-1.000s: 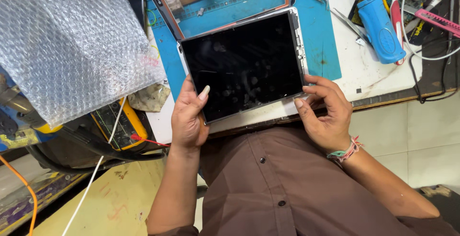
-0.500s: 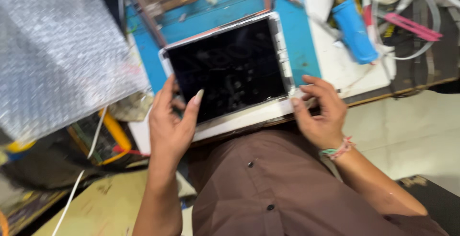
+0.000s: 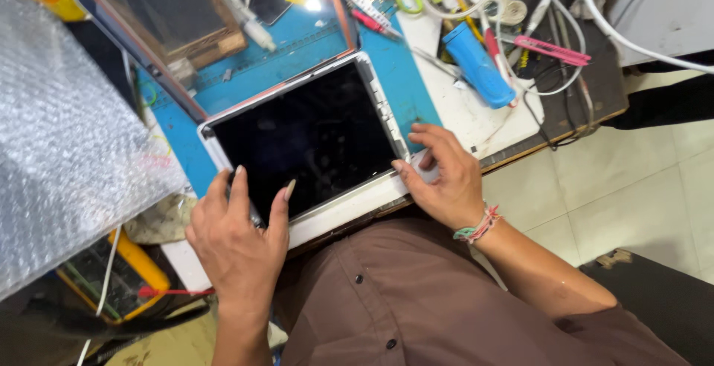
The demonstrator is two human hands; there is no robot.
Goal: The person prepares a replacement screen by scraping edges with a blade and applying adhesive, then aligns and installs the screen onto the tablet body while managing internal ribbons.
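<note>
- At the near edge of the table point(image 3: 476, 124), the left hand point(image 3: 238, 236) rests its fingers point(image 3: 239, 187) spread apart on the lower left corner of the tablet point(image 3: 305, 139); they press on the dark glass rather than clamp it.
- The right hand point(image 3: 445, 176), at about 3 o'clock from the left, has its fingers loosely curled at the tablet's lower right corner, touching the pale frame; whether they pinch anything small I cannot tell.
- The tablet lies flat on the blue mat point(image 3: 405, 83), its near edge close to the table's lip. In my judgement, uneven pressure at the corners could crack the glass, or a push toward 6 o'clock could slide it off into the lap.
- At 1 o'clock, the blue cylinder point(image 3: 476, 65), pink cutter point(image 3: 554, 50) and white cables point(image 3: 587, 1) crowd in; a careless elbow could snag them.
- At 9 o'clock, bubble wrap point(image 3: 67, 143) hides what lies beneath it.
- The yellow meter point(image 3: 111, 284) at 7 o'clock is half covered, and the framed panel point(image 3: 186, 16) at 11 o'clock is cut off.
</note>
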